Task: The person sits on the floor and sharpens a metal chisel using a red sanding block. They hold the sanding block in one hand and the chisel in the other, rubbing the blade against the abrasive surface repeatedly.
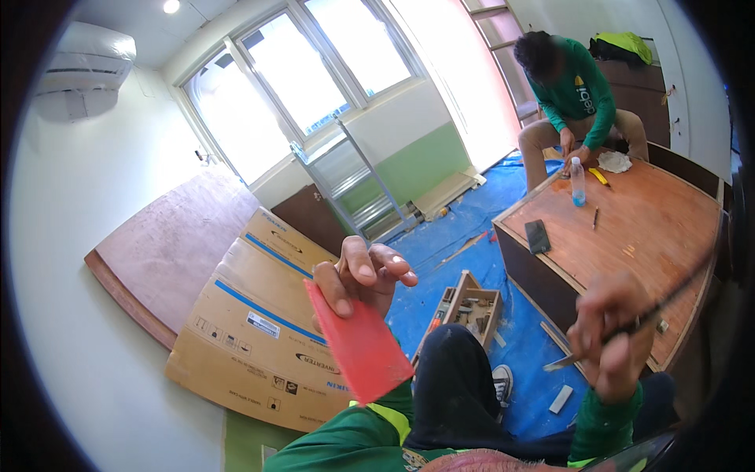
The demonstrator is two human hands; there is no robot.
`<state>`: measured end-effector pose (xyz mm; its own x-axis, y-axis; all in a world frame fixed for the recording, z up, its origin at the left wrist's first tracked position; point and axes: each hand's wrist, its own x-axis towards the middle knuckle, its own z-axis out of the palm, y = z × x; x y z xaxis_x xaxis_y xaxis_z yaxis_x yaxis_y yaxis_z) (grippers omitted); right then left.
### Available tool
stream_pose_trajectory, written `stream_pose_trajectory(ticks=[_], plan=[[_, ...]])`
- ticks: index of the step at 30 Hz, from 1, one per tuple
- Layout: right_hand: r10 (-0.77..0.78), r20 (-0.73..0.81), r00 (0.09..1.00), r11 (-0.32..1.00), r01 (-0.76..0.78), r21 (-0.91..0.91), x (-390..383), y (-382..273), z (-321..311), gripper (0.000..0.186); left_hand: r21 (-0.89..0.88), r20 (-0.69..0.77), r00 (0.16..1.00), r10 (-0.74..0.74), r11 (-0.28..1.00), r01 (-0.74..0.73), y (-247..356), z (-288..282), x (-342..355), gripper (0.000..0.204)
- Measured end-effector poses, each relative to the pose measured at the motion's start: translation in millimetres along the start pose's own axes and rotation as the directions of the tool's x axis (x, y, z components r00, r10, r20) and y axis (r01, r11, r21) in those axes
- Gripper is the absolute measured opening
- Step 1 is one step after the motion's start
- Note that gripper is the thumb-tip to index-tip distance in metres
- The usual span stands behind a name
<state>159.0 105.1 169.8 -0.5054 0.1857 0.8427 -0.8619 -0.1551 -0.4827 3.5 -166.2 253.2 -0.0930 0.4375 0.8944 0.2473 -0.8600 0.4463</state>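
My left hand [363, 271] is raised before me, pinching the top edge of a flat, red rectangular piece [362, 346] that hangs tilted below the fingers. My right hand [609, 334], slightly blurred, is closed around a thin tool with a dark handle and a short metal blade [560, 363]. The blade points left, toward the red piece but apart from it. Beyond my right hand is a low reddish-brown wooden box-like unit [613, 224], its top bearing a dark phone [537, 236], a clear bottle with blue liquid [578, 185] and a yellow cutter [599, 178].
A co-worker in a green shirt [586, 86] sits at the unit's far side, hands over its top. A wooden tool tray [495, 311] stands on blue floor sheeting [440, 256] near my knee. Large cardboard [259, 330] and a wooden panel [169, 236] lean left; a stepladder [354, 181] stands behind.
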Motion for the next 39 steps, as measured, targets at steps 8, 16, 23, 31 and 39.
stream_pose_trajectory(ticks=[8, 16, 23, 31, 39], plan=[[-0.035, 0.039, 0.999, 0.952, 0.022, 0.306, -15.7, -64.5, 7.5, 0.033, 0.24, 0.244, 0.966, -0.088, 0.97, 0.027, 34.4, 94.7, 37.9, 0.018], [-0.175, -0.064, 0.982, 0.958, 0.185, 0.218, -5.1, -60.0, 4.0, 0.033, 0.375, 0.059, 0.997, 0.04, 0.925, -0.059, 30.4, 130.3, 39.3, 0.009], [-0.286, -0.174, 0.942, 0.953, 0.3, 0.054, 1.9, -53.7, -5.3, 0.033, 0.334, 0.013, 0.998, 0.063, 0.941, -0.064, 38.8, 140.8, 45.2, 0.019], [-0.285, -0.192, 0.939, 0.956, 0.292, 0.011, 2.7, -55.7, -16.4, 0.033, 0.37, 0.06, 0.97, 0.236, 0.897, -0.241, 8.7, 68.3, 10.3, 0.021], [-0.23, -0.172, 0.958, 0.972, 0.234, 0.006, 0.7, -67.7, -30.4, 0.033, 0.003, -0.349, 0.826, -0.441, 0.882, 0.472, -159.2, -60.1, -57.8, 0.029]])
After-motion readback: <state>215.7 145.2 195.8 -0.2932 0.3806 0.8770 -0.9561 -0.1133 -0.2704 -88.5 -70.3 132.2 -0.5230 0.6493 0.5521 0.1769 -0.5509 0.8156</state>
